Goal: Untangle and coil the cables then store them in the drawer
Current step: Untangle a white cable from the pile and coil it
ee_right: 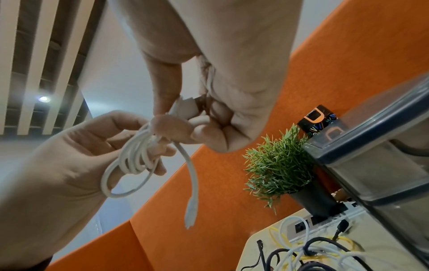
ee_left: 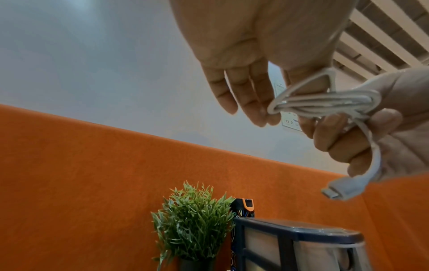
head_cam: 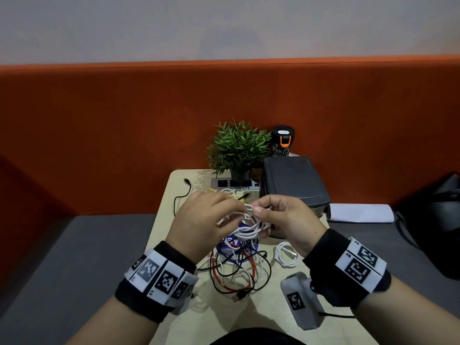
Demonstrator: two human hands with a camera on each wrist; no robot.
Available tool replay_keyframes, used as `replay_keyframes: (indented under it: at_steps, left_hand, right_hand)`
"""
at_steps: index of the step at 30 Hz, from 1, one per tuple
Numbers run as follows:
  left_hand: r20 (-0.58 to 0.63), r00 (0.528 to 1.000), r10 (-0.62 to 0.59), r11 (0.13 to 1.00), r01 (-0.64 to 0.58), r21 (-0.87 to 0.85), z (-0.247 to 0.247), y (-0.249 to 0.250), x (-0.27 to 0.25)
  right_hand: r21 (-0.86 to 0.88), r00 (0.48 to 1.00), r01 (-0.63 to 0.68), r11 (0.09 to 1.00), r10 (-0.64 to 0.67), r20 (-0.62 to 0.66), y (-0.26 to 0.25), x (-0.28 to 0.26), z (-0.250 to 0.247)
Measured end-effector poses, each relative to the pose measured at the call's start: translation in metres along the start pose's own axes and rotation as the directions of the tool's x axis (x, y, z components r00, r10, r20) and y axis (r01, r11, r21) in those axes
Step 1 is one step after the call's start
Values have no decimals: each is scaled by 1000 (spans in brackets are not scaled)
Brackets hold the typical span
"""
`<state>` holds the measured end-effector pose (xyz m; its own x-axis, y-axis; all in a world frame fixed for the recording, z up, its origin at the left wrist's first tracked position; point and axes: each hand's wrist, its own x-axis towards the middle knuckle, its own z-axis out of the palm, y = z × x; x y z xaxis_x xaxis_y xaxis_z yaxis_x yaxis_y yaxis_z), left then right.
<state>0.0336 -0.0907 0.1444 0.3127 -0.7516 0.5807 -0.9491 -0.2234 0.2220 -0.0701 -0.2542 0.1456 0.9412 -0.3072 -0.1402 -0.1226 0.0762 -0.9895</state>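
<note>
Above the table my two hands hold a coiled white cable (head_cam: 249,229) between them. My left hand (head_cam: 206,220) has its fingers through the loops (ee_right: 134,159) and pinches them. My right hand (head_cam: 291,220) grips the other side of the coil (ee_left: 325,100) and pinches a white USB plug (ee_right: 185,108). A loose end with a small connector (ee_left: 334,190) hangs below. Beneath the hands lies a tangle of red, black and white cables (head_cam: 236,270). The dark-topped translucent drawer unit (head_cam: 293,180) stands at the back right with its drawers closed.
A coiled white cable (head_cam: 286,253) lies on the beige table (head_cam: 268,310) right of the tangle. A black cable (head_cam: 181,195) trails at the left. A power strip (head_cam: 224,183), a potted plant (head_cam: 236,148) and a black bottle (head_cam: 282,140) stand at the back.
</note>
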Motion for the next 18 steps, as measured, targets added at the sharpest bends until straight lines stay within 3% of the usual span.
replay_keyframes:
  at_steps: [4,9,14,18]
  left_hand:
    - [-79,996,49,999,-49,5,3,-1,1]
    - [-198,973,-121,961,65,-269,3,4,-2]
    - [-141,893,-428,729,249,-637,-3,11,2]
    - [-27,890,-456,584,276,-763,-7,13,4]
  right_hand:
    - [12,1000,4,1000,-4,-3,-2,-2,2]
    - [-137,993,78,987,-89,-76,-3,-1,4]
    - [-302,981,79,950,-127,-144,6,0,5]
    - [-415,972,79,906,-162,-168,9,0,7]
